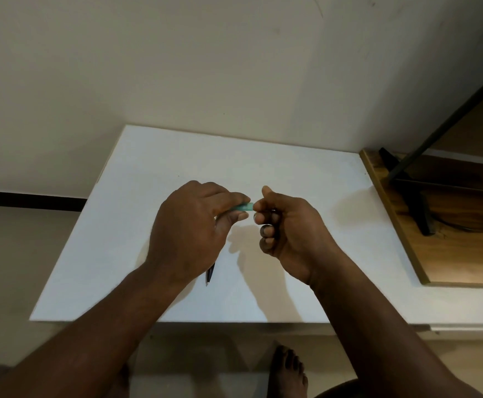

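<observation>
Over the middle of a white table (292,173), my left hand (190,231) pinches a small green piece (244,207) between thumb and fingers. Its free end points right and meets the fingertips of my right hand (287,228). The fingers of my right hand are curled, and a small dark thing shows inside them; what it is I cannot tell. A dark pen (210,273) pokes out from under my left wrist, with its tip towards me; I cannot tell whether it lies on the table or is held.
A wooden board (464,254) lies to the right of the white table, with a black stand (418,202) and a dark cable on it. A wall runs behind the table. Below the near table edge a bare foot (287,366) rests on the floor.
</observation>
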A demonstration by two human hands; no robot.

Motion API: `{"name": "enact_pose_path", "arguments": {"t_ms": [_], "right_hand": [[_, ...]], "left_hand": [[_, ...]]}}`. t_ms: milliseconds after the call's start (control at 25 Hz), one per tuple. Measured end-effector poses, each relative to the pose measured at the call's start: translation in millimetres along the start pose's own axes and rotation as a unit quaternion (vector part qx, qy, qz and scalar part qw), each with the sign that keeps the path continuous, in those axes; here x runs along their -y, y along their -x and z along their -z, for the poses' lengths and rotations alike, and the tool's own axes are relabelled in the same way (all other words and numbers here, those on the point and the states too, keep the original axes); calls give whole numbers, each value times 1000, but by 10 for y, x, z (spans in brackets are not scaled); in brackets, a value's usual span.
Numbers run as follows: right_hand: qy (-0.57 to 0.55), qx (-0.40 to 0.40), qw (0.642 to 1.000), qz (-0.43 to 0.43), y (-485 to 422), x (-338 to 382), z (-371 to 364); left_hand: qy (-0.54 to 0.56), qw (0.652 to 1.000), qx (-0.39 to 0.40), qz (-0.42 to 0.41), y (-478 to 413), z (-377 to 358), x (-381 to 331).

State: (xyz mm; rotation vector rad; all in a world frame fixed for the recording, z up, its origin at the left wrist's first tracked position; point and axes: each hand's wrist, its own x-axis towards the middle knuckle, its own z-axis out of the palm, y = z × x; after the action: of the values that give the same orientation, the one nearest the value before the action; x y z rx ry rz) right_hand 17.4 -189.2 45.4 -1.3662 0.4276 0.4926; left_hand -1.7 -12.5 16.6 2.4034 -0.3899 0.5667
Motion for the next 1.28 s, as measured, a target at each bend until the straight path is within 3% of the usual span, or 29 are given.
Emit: {"name": "enact_pose_path", "arguments": {"t_ms": [440,1000,1280], "right_hand": [[15,40,999,-18,-16,-64,-37],[10,59,998,-12,-24,-107,-25],[29,51,997,41,-1,-55,5]], "left_hand": [[-129,987,9,-95,-24,57,49],[-104,993,18,-62,-67,99,113],[-54,998,8,38,-55,36,117]]}}
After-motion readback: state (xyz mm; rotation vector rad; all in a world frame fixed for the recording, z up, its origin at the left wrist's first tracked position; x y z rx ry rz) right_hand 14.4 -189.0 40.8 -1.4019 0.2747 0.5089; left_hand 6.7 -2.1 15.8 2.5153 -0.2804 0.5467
